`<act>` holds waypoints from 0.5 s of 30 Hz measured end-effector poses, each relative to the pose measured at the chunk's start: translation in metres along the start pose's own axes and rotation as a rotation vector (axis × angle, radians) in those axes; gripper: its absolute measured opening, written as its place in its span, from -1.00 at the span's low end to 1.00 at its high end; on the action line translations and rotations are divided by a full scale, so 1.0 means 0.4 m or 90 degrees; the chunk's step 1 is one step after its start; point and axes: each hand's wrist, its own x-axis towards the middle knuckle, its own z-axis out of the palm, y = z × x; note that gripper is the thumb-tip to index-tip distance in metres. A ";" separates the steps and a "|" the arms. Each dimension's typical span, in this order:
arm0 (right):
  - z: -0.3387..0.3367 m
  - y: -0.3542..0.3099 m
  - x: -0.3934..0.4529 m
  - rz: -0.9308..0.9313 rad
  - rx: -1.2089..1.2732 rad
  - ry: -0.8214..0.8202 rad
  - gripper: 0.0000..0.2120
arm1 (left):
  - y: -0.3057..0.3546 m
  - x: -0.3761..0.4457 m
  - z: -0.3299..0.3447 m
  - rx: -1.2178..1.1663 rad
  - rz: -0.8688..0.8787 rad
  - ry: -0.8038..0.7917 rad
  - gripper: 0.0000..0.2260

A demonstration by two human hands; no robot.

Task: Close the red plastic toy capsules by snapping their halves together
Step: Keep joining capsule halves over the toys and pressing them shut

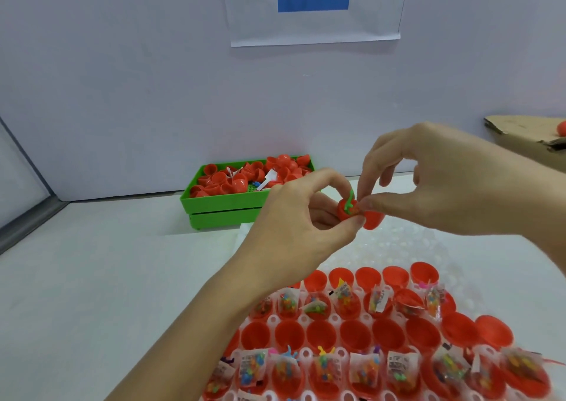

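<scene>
My left hand [301,217] pinches a red capsule half [345,211] between thumb and fingers; a green toy piece [349,200] sticks up out of it. My right hand [441,183] meets it from the right, thumb and forefinger pinching at the green piece. Just below my right thumb a second red half [373,219] shows, partly hidden. Below the hands, a clear tray [306,354] holds rows of open red halves [355,336], several filled with small bagged toys [346,296].
A green bin [226,206] with several loose red halves stands at the back against the white wall. A cardboard box [526,139] with a red ball sits at the far right. White tabletop [107,263] stretches to the left.
</scene>
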 end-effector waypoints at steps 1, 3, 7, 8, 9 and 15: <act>0.000 -0.001 0.001 -0.004 -0.004 0.005 -0.94 | 0.000 0.000 0.000 0.000 0.000 -0.005 -0.85; 0.001 -0.002 0.002 -0.006 0.005 0.013 -0.93 | 0.001 0.000 -0.001 -0.006 -0.002 -0.013 -0.85; 0.004 0.001 0.002 -0.012 0.046 0.003 -0.87 | 0.001 0.000 -0.002 -0.010 -0.005 -0.015 -0.86; 0.004 0.003 0.002 -0.013 0.057 0.001 -0.87 | 0.001 0.000 -0.001 -0.013 -0.006 -0.015 -0.86; 0.005 0.005 0.002 -0.016 0.067 0.001 -0.88 | 0.001 0.000 -0.002 -0.017 -0.006 -0.015 -0.86; 0.002 0.019 0.005 -0.015 0.152 -0.009 -0.89 | 0.005 0.001 -0.007 -0.085 -0.024 -0.023 -0.86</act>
